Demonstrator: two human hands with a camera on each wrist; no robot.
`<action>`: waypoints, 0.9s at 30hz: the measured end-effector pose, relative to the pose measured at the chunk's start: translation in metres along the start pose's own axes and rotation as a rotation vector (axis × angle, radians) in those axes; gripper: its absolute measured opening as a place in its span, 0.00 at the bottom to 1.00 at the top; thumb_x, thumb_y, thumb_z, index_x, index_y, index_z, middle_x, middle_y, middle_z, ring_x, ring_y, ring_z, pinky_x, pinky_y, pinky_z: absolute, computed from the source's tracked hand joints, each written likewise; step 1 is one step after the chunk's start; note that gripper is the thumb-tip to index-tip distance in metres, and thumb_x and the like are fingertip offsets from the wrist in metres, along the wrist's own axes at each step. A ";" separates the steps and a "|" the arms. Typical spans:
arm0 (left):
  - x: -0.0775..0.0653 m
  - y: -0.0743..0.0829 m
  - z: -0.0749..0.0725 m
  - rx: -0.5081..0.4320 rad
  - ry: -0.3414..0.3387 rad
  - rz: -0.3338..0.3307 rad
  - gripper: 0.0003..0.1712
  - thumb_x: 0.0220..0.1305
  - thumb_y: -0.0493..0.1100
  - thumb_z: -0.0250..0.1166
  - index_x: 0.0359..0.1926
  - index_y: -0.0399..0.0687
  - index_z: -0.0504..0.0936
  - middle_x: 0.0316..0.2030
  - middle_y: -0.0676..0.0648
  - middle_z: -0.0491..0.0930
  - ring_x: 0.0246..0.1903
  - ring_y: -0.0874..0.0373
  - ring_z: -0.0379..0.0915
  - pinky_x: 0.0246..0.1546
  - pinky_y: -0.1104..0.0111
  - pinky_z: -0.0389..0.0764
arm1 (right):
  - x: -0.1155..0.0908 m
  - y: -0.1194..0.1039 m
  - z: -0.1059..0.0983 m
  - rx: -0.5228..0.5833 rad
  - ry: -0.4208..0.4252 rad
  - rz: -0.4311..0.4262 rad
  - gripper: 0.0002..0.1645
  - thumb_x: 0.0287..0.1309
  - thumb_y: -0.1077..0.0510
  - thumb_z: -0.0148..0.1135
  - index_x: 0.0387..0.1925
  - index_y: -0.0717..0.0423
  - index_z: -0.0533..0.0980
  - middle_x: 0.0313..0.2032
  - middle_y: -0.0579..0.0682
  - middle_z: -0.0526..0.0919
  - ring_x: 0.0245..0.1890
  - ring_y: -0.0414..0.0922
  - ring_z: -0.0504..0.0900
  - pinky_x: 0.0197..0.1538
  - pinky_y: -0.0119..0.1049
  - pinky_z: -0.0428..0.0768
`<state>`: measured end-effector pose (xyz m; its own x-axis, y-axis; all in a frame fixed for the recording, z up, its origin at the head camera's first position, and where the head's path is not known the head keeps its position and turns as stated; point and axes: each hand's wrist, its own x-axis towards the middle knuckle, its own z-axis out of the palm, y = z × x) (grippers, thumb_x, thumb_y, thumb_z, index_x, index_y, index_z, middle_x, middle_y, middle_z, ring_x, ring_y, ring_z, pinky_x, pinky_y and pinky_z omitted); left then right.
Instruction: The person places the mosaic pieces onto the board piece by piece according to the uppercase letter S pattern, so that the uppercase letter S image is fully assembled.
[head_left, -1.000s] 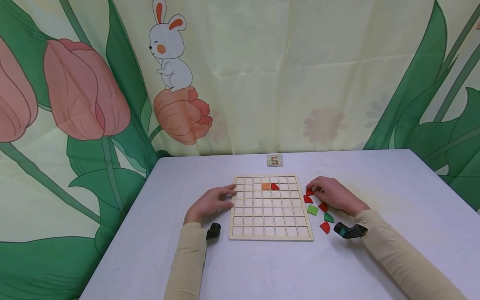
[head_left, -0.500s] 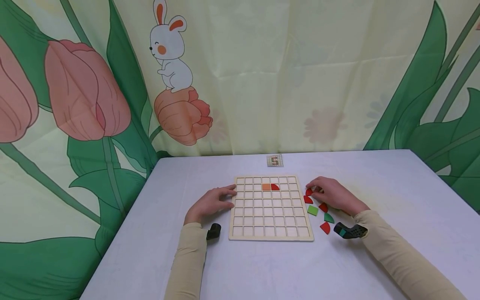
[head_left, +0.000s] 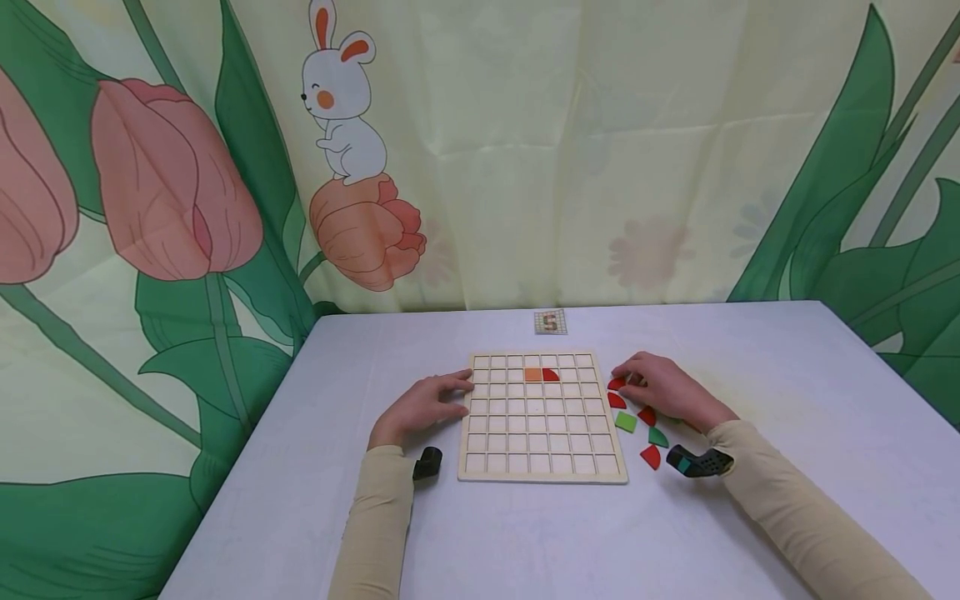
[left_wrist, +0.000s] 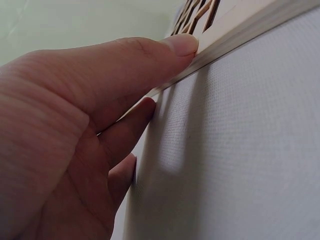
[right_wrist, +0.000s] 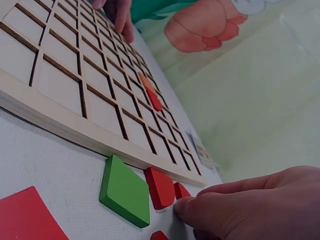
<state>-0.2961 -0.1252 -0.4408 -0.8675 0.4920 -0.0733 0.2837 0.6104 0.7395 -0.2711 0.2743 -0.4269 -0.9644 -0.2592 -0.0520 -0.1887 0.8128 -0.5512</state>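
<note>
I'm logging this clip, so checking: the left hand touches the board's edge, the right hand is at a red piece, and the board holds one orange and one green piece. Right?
Not quite: beside the orange piece in the board sits a red quarter-circle, not a green one, as the head view shows. The rest stands.

Head camera faces forward and down over the counter (head_left: 525, 537); left wrist camera (head_left: 427, 462) and right wrist camera (head_left: 707, 464) sit low and close; all three share the board (head_left: 537, 425).
</note>
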 end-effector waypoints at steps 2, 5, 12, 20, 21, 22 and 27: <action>0.000 0.000 0.000 -0.002 0.002 0.001 0.24 0.60 0.41 0.70 0.58 0.47 0.80 0.69 0.55 0.65 0.71 0.53 0.54 0.70 0.57 0.59 | 0.001 0.000 0.000 0.000 -0.001 0.000 0.20 0.60 0.61 0.66 0.54 0.62 0.79 0.44 0.54 0.77 0.39 0.47 0.74 0.37 0.34 0.79; 0.000 0.000 0.000 -0.005 0.004 -0.002 0.24 0.60 0.41 0.70 0.58 0.47 0.80 0.69 0.55 0.65 0.71 0.53 0.54 0.70 0.57 0.59 | 0.001 0.000 0.000 -0.004 0.000 -0.004 0.20 0.60 0.61 0.66 0.54 0.61 0.79 0.45 0.53 0.78 0.40 0.47 0.74 0.38 0.35 0.79; 0.001 0.000 0.001 0.004 0.000 -0.017 0.25 0.60 0.41 0.70 0.59 0.48 0.80 0.70 0.56 0.65 0.71 0.54 0.54 0.70 0.57 0.59 | 0.004 0.000 0.001 -0.027 -0.001 -0.054 0.19 0.60 0.61 0.66 0.53 0.61 0.80 0.45 0.53 0.79 0.41 0.48 0.74 0.43 0.38 0.79; 0.002 0.000 0.000 0.016 -0.006 -0.004 0.25 0.60 0.41 0.70 0.60 0.46 0.80 0.70 0.55 0.65 0.72 0.52 0.54 0.70 0.55 0.58 | 0.007 -0.002 -0.002 -0.048 -0.003 -0.080 0.17 0.59 0.62 0.67 0.51 0.60 0.81 0.43 0.51 0.79 0.40 0.47 0.74 0.40 0.37 0.78; 0.002 -0.001 0.000 0.016 -0.006 0.000 0.25 0.60 0.41 0.70 0.60 0.45 0.80 0.70 0.54 0.65 0.71 0.52 0.54 0.69 0.55 0.59 | 0.008 -0.003 -0.002 -0.055 0.004 -0.086 0.17 0.59 0.62 0.67 0.50 0.60 0.81 0.42 0.51 0.80 0.40 0.47 0.74 0.40 0.37 0.78; 0.002 0.000 0.000 0.017 -0.008 -0.005 0.25 0.60 0.41 0.70 0.60 0.46 0.80 0.70 0.55 0.64 0.71 0.52 0.54 0.70 0.55 0.59 | 0.008 -0.004 -0.003 -0.062 0.009 -0.095 0.17 0.59 0.62 0.67 0.50 0.61 0.81 0.42 0.51 0.80 0.39 0.47 0.74 0.39 0.37 0.78; 0.002 0.000 0.001 0.018 -0.001 -0.022 0.25 0.60 0.42 0.70 0.60 0.47 0.80 0.70 0.57 0.65 0.71 0.54 0.54 0.70 0.57 0.58 | 0.010 -0.012 -0.007 -0.109 0.037 -0.119 0.17 0.58 0.63 0.67 0.50 0.61 0.81 0.42 0.52 0.80 0.39 0.47 0.75 0.41 0.38 0.79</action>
<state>-0.2973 -0.1241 -0.4417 -0.8731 0.4791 -0.0904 0.2720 0.6325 0.7253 -0.2800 0.2649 -0.4152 -0.9399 -0.3391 0.0403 -0.3191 0.8299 -0.4576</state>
